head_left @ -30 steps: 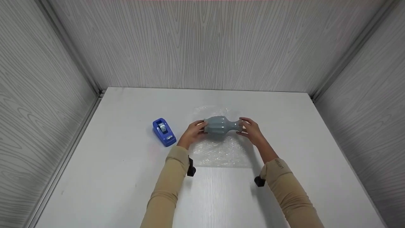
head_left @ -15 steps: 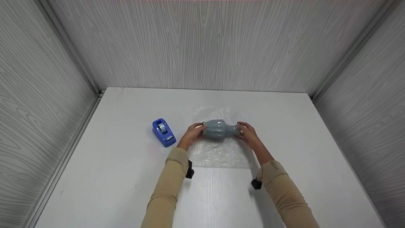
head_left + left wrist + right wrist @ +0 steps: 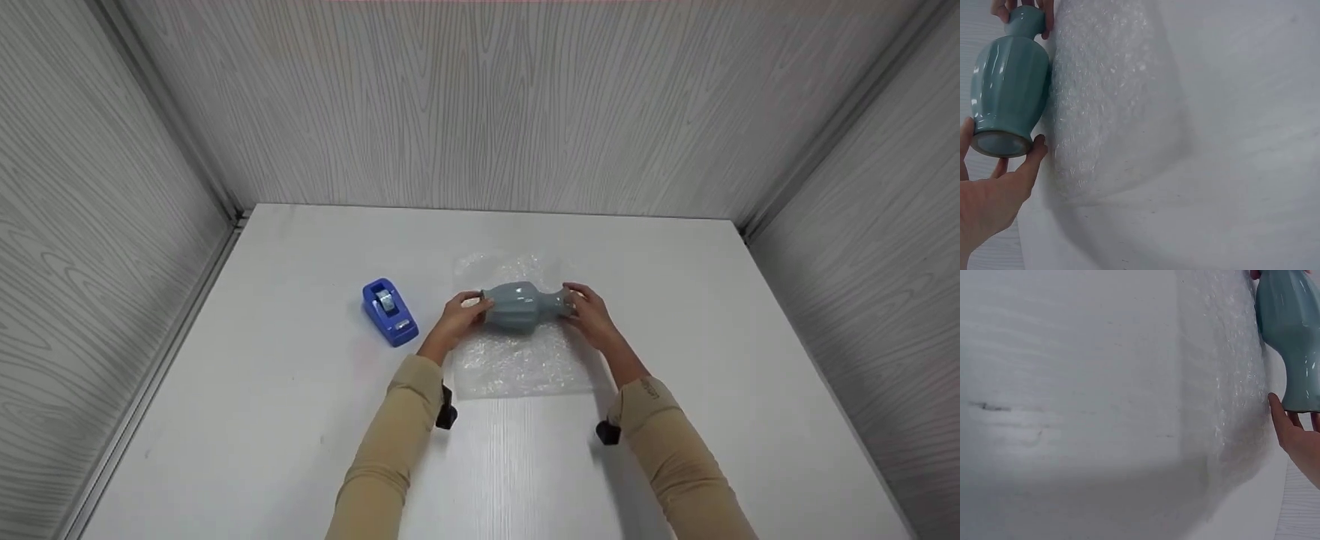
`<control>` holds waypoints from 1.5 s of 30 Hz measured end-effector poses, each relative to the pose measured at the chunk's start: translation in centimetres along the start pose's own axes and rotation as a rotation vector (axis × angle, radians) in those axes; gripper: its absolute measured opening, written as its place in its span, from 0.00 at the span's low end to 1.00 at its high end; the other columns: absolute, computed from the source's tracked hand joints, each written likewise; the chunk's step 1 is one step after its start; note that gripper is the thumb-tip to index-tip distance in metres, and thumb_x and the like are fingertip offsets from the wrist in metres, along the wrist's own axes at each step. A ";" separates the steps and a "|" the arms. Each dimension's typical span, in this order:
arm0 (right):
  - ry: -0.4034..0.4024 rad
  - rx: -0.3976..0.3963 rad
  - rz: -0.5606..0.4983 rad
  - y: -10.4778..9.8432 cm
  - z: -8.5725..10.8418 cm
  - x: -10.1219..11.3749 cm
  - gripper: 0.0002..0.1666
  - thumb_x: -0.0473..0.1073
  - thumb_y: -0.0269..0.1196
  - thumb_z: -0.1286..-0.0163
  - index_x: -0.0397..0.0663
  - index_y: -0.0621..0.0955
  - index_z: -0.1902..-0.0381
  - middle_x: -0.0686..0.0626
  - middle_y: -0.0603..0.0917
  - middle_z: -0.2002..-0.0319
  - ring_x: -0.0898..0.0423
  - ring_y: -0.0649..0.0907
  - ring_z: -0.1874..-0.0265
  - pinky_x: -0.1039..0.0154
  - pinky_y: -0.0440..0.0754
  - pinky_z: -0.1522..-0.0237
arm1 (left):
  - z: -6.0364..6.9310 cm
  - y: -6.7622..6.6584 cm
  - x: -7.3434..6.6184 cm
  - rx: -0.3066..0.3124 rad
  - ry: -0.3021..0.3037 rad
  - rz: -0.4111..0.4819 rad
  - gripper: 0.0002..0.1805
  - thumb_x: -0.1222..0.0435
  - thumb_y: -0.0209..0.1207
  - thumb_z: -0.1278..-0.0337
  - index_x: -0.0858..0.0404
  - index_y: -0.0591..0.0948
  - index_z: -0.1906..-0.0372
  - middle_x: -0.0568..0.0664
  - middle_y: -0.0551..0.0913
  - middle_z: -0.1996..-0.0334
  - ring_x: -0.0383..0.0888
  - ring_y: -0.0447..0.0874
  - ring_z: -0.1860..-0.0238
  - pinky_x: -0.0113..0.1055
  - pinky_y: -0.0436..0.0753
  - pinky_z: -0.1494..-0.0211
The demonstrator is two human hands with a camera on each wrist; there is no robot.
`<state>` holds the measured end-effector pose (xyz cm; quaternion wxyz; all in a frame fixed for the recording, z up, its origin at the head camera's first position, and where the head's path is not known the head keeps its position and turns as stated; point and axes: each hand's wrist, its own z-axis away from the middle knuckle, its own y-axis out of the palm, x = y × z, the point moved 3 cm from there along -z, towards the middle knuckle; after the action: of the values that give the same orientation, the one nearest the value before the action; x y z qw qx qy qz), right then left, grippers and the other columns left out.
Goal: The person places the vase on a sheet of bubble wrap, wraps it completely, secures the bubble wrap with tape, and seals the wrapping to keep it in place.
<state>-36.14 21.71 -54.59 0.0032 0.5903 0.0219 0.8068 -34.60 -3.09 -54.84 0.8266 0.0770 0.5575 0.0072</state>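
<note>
A glossy blue-green ribbed vase [image 3: 514,307] lies on its side above a sheet of bubble wrap [image 3: 517,367], its base to the left and its mouth to the right. My left hand [image 3: 456,318] holds the base end between thumb and fingers, as the left wrist view shows around the vase's foot [image 3: 1000,144]. With its fingers about the rim, my right hand [image 3: 592,315] holds the mouth end; the neck [image 3: 1301,377] shows in the right wrist view. Whether the vase touches the wrap is hard to tell.
To the left of the wrap, a blue tape dispenser [image 3: 390,312] with a roll of tape stands on the white table [image 3: 262,375]. Grey wood-grain panels [image 3: 480,105] enclose the table at the back and on both sides.
Both hands have brought the vase slightly nearer to me and lower over the bubble wrap, mostly in the first half second. The tape dispenser has stayed put.
</note>
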 end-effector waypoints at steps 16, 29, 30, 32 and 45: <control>0.051 -0.048 0.001 -0.5 1.7 0.1 0.26 0.38 0.46 0.31 0.39 0.63 0.36 0.40 0.64 0.39 0.46 0.70 0.44 0.55 0.71 0.47 | 2.6 0.9 -0.4 0.086 -0.009 -0.105 0.31 0.65 0.58 0.41 0.72 0.60 0.37 0.61 0.74 0.52 0.51 0.74 0.52 0.46 0.68 0.43; 0.030 -0.037 0.076 -0.4 1.5 0.0 0.26 0.39 0.45 0.30 0.40 0.63 0.36 0.39 0.64 0.39 0.45 0.71 0.45 0.55 0.71 0.47 | 0.2 1.7 0.5 -0.069 0.250 -0.565 0.29 0.60 0.59 0.42 0.65 0.67 0.38 0.59 0.71 0.44 0.53 0.69 0.43 0.44 0.68 0.43; 0.030 -0.042 0.077 -0.5 1.4 0.0 0.26 0.40 0.46 0.31 0.40 0.63 0.36 0.40 0.65 0.40 0.45 0.71 0.45 0.55 0.71 0.47 | 1.0 2.2 -0.3 -0.076 0.314 -0.644 0.28 0.61 0.58 0.41 0.64 0.67 0.37 0.58 0.70 0.42 0.53 0.67 0.41 0.44 0.66 0.41; 0.028 -0.045 0.083 -0.6 1.4 0.0 0.26 0.40 0.46 0.31 0.40 0.63 0.36 0.40 0.65 0.40 0.46 0.72 0.46 0.54 0.71 0.48 | 2.1 3.3 -1.1 -0.061 0.449 -0.807 0.26 0.63 0.57 0.41 0.62 0.68 0.37 0.55 0.68 0.39 0.50 0.63 0.38 0.41 0.60 0.37; -0.058 -0.118 0.216 -0.4 2.1 0.1 0.25 0.40 0.49 0.32 0.41 0.66 0.37 0.40 0.69 0.41 0.47 0.72 0.46 0.55 0.71 0.48 | 2.9 7.2 -1.3 -0.091 0.745 -1.313 0.21 0.65 0.61 0.45 0.58 0.74 0.44 0.49 0.72 0.44 0.47 0.66 0.41 0.44 0.67 0.42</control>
<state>-34.14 22.22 -53.82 -0.0484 0.6113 -0.0895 0.7849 -31.90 3.51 -51.58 0.4202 -0.3126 0.7305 -0.4383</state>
